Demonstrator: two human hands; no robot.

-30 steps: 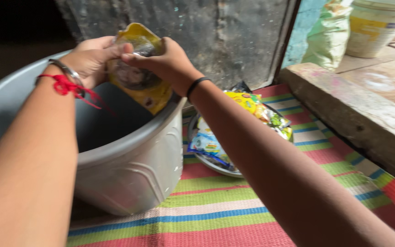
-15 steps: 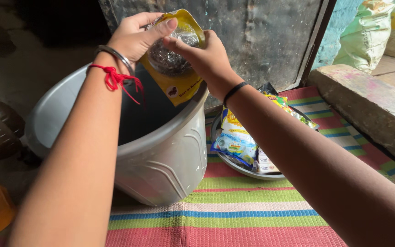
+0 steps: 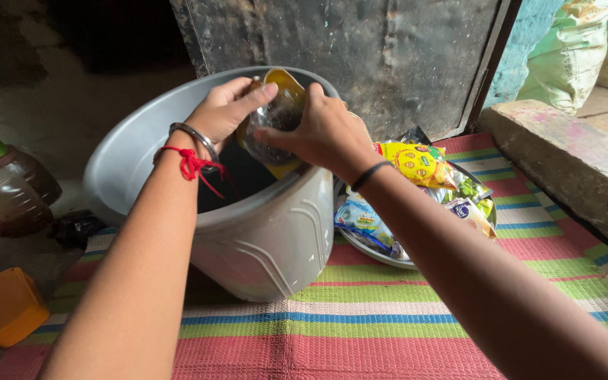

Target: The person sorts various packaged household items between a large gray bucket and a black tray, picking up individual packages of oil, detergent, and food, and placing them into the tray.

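— Where was the yellow packet point(image 3: 281, 119)?
— Upper centre, over the grey tub point(image 3: 262, 232); left hand point(image 3: 228, 110) and right hand point(image 3: 326, 134) both pinched it, fingers closed, apparently tearing it. A firmer pull seemed needed.

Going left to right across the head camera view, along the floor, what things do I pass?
Orange box → brown bottles → grey bucket → metal plate of packets → stone step.

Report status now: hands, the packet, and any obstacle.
Left hand and right hand both grip yellow packet. Packet over grey bucket. No obstacle seen.
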